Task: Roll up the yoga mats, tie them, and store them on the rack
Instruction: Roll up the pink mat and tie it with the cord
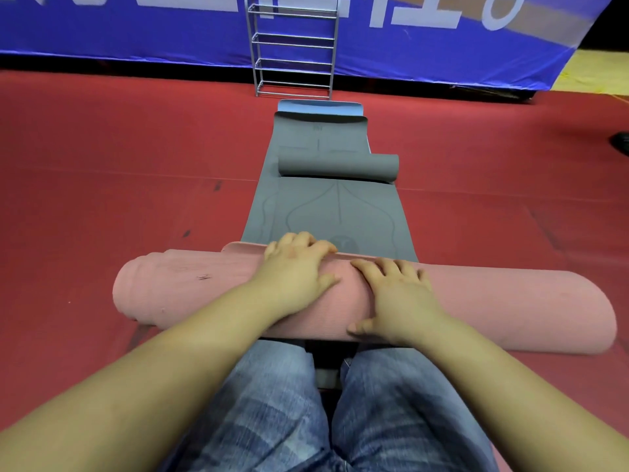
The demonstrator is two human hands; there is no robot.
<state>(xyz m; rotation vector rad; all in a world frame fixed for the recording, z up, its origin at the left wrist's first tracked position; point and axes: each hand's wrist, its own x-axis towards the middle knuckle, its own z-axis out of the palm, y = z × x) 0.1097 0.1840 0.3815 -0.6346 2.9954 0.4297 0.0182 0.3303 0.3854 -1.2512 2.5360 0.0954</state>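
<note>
Where red carpet (102, 185) runs back to a blue banner (136, 32), the rack (294, 51) stands behind the pink mat roll (510, 308); both hands, left hand (292, 270) and right hand (394, 294), press it with straight fingers.

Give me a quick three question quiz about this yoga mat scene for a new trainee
1. True or false: both hands press on the pink mat roll.
2. What lies on the flat grey mat? A) a grey rolled mat B) a strap C) a towel
3. How many mats are stored on the metal rack?

Key
1. True: the left hand and right hand rest on top of it.
2. A
3. None
</note>
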